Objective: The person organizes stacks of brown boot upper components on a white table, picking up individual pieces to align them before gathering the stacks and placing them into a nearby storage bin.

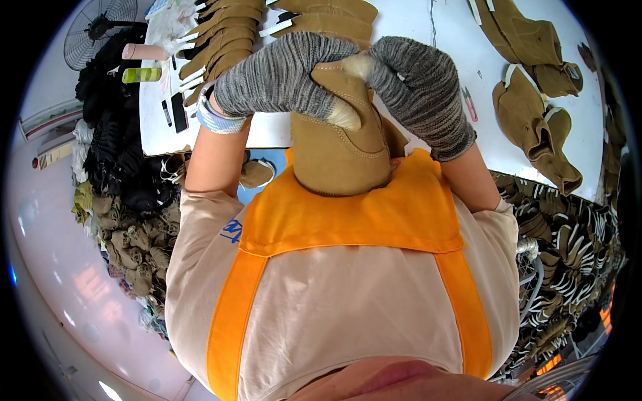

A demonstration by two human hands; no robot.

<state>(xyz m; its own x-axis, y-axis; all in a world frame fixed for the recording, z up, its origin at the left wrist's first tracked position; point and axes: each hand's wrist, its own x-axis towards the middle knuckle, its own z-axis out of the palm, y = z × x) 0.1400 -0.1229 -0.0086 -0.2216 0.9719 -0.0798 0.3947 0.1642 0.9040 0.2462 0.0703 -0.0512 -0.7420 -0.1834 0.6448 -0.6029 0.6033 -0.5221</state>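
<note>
One tan, suede-like boot upper, rounded and stitched along its seams, stood tilted in front of the wearer's chest, its lower end against an orange cloth apron. Left hand, in a grey ribbed knit glove with pale fingertips: curled around the upper, thumb pressed on its near face. Right hand, gloved alike: bent inward, thumb gripping the top edge; the fingers behind appeared closed, though the glove hid them. White flat-topped table, beyond: at left, one overlapping row of tan curved pieces, one yellow-green cylinder, one slim black pen; at right, pink-handled snips beside tan boot pieces with white strips.
</note>
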